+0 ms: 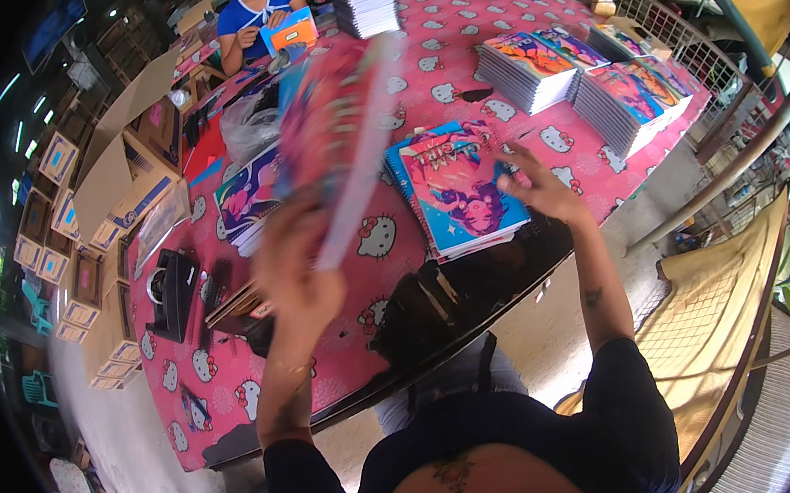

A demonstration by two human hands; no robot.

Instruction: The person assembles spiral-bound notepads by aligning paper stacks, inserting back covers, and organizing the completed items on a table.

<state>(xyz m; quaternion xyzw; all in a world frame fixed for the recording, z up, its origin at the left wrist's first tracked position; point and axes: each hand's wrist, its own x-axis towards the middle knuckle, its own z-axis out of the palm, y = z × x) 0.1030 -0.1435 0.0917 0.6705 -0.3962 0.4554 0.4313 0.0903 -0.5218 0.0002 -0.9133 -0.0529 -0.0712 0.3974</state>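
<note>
My left hand (299, 269) grips a colourful notebook (333, 130), raised on edge above the table and smeared by motion. Its white page edge faces right. A small stack of spiral notebooks (460, 189) lies in front of me, the top cover pink and blue with a drawn figure. At its right side is my right hand (545, 186), fingers spread, with nothing in it; whether the fingertips touch the stack I cannot tell. Partly behind my left hand lie more notebooks (248, 198) with purple covers.
Tall notebook stacks (622, 104) stand at the right, another stack (365, 10) at the far side. A tape dispenser (171, 289) sits on the pink patterned table (339, 355) at left. Cardboard boxes (90, 301) pile up left of it. Across the table a person (260, 19) holds an orange-and-blue booklet.
</note>
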